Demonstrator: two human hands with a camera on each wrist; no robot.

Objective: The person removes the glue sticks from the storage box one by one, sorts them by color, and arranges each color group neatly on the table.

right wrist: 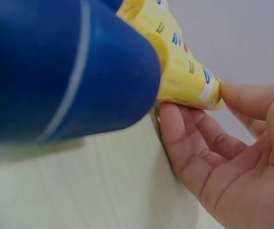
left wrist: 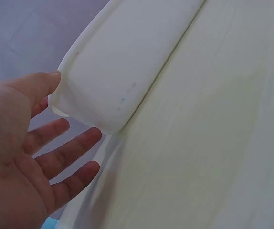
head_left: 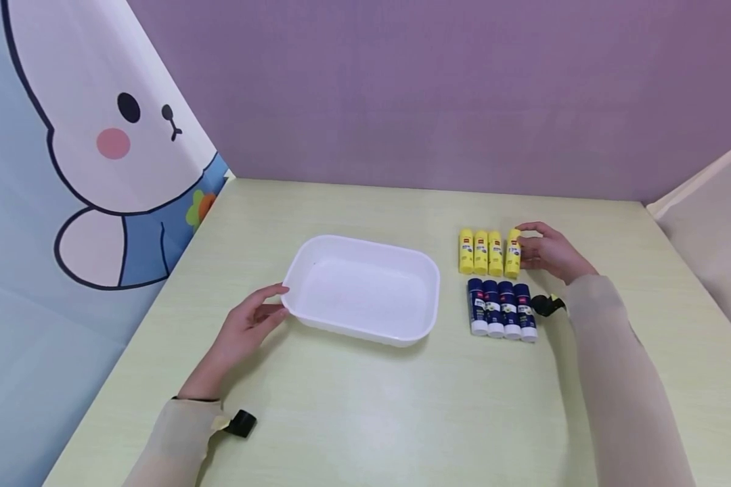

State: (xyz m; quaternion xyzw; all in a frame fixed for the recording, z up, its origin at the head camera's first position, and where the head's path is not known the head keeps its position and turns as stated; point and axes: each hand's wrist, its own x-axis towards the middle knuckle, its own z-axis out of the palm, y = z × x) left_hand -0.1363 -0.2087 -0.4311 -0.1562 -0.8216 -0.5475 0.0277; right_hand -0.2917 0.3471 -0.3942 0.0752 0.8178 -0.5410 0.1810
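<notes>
A white plastic basin (head_left: pixel 365 287) sits on the table left of the glue sticks. My left hand (head_left: pixel 248 329) pinches the rim at its left corner; in the left wrist view the thumb (left wrist: pixel 46 85) lies on the rim and the other fingers spread below. At the right end of a row of yellow glue sticks (head_left: pixel 480 252), my right hand (head_left: pixel 551 253) holds the endmost yellow glue stick (head_left: pixel 512 253) between thumb and fingers, a small gap from its neighbour. Nearer me lies a row of dark blue glue sticks (head_left: pixel 493 309) with white ends, one looming large in the right wrist view.
The pale wooden table (head_left: pixel 365 419) meets a purple panel (head_left: pixel 402 95) at the back. A cloth with a cartoon rabbit (head_left: pixel 116 169) hangs along the left. Small black pieces (head_left: pixel 241 423) are fixed at both sleeve cuffs.
</notes>
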